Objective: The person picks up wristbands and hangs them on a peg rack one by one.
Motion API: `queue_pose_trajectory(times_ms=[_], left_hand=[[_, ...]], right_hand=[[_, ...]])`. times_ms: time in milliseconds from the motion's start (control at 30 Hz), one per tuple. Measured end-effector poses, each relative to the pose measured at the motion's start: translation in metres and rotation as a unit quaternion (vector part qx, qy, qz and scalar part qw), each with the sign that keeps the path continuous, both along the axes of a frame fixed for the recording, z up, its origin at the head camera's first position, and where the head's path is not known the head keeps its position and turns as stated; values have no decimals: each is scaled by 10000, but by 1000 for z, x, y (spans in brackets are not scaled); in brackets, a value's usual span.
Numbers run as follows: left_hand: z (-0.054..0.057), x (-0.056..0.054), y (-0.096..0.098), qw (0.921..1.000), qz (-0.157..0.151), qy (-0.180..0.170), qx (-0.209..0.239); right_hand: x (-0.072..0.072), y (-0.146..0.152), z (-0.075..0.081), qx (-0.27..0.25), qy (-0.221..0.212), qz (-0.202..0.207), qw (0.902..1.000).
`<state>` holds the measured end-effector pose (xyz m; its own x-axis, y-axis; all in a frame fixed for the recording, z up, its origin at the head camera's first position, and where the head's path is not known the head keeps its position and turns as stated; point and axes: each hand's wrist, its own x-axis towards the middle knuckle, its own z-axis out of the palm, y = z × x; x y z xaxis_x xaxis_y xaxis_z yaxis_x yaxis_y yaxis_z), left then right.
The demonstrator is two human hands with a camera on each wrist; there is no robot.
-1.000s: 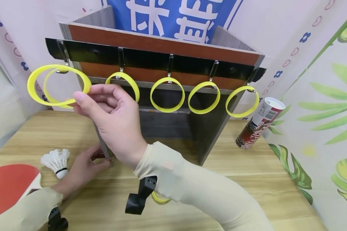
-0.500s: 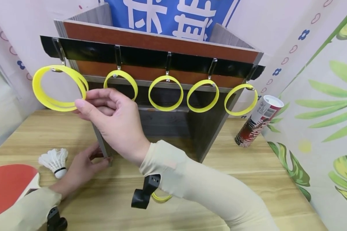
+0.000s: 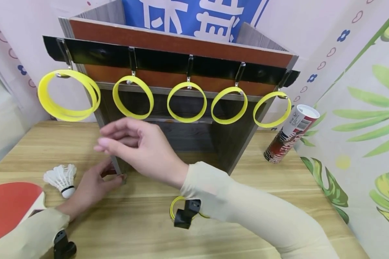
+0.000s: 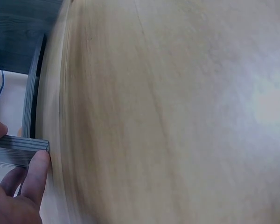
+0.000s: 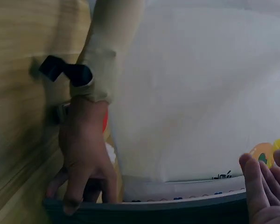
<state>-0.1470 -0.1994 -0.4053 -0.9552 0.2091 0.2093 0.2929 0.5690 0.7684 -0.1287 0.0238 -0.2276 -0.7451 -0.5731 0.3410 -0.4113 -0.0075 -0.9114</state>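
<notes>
Mid-frame, the right hand (image 3: 146, 149) hovers, its fingers loose and free; at lower left, the left hand (image 3: 92, 187) grips the foot of the gray stand (image 3: 230, 140). Beyond, yellow rings (image 3: 187, 120) hang from five hooks (image 3: 189, 66) across the upper half, before a blue banner (image 3: 188, 18).

Left hand (image 3: 94, 186) in low grip, right hand (image 3: 146, 149) loose

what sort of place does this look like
Probably an indoor tabletop game or demonstration corner: a stand hung with yellow rings, plus a shuttlecock and a red paddle on a wooden table.
</notes>
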Motion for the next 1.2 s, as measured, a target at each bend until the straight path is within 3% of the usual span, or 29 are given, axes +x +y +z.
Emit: queue_pose_trajectory(times_ms=[133, 267, 433, 800, 967, 1200], left_hand=[[3, 1, -1, 9995, 109, -259, -130], [2, 0, 0, 10000, 66, -4, -68], [2, -1, 2, 10000, 22, 46, -63], [1, -2, 0, 9999, -8, 113, -63], [0, -1, -1, 9999, -17, 84, -73], [0, -1, 0, 9999, -33, 101, -62]], right_hand=[[-2, 19, -13, 562, 121, 229, 9981], [-8, 44, -30, 1067, -88, 353, 9936], [-18, 78, -56, 1768, -356, 202, 9834], [-32, 127, -108, 3143, -883, 111, 9452], [-37, 133, -117, 3670, -561, 261, 9282], [-42, 133, -123, 4203, -586, 787, 9021]])
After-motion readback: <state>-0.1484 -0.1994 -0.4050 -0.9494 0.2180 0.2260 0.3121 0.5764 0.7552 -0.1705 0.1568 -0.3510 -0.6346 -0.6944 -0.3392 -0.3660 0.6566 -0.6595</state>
